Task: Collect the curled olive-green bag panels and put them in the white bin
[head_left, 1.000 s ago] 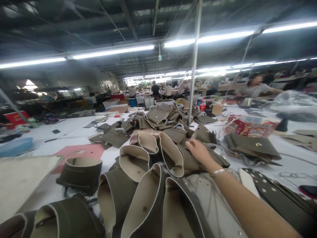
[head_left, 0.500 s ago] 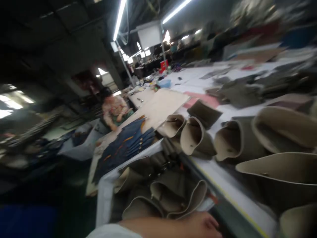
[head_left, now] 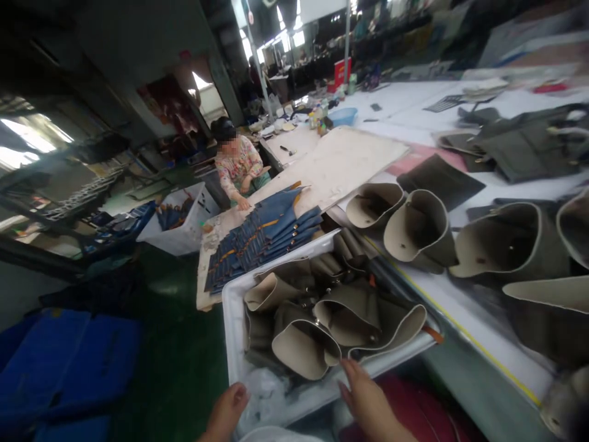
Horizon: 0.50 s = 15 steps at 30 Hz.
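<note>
A white plastic bin [head_left: 232, 344] stands below me, holding several dark grey-brown bags with pale linings; one open bag [head_left: 306, 350] lies nearest my hands. My right hand [head_left: 368, 399] reaches over the bin's near side, fingers extended and apart, the tips close to the bag's lower edge. Whether they touch it I cannot tell. At the bin's near left corner, my left hand [head_left: 229, 408] has its fingers curled beside a crumpled clear plastic bag [head_left: 267, 393]; what is in them, if anything, is hidden.
More open bags [head_left: 416, 227] stand along the white table [head_left: 442, 291] on the right. Overlapping blue pieces with orange straps [head_left: 262, 233] cover the board beyond the bin. A co-worker [head_left: 239, 166] sits there beside another white bin [head_left: 184, 227]. Blue containers [head_left: 83, 356] occupy the left floor.
The view has tilted down and swung left, showing more of the bin. My left hand has come into view. The hand at the bottom, earlier blurred, now shows spread fingers by the bags.
</note>
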### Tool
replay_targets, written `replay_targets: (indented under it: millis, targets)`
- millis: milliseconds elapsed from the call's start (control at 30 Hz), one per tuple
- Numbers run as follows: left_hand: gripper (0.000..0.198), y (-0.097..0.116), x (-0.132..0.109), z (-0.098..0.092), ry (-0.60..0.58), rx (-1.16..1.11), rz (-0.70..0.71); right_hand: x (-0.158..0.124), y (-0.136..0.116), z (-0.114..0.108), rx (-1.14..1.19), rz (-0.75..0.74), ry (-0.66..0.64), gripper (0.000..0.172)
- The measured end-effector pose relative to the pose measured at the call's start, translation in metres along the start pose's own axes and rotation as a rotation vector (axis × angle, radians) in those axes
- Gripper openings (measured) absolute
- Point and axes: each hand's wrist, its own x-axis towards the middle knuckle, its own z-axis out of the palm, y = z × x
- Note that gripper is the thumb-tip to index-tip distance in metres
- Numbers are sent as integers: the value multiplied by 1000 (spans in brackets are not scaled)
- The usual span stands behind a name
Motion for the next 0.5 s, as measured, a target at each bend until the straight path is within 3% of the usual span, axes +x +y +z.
replay_targets:
  millis: [100,200,267,367,500]
  targets:
    - [16,-22,1,-5,-36,21,-15,50,-27,-3,-170,176,33,57]
    - [20,-33,8,-21,-65,17,24,90,-47,-14,-164,373,-51,29]
    - [24,-32,20,-35,-73,24,64,111,-59,-31,-142,405,-36,12]
    - [32,-25,52,-56,-105,163,191,137,-84,-79,-90,434,78,12]
    - [52,-23,107,-67,-214,344,361,148,-132,-176,40,602,282,23]
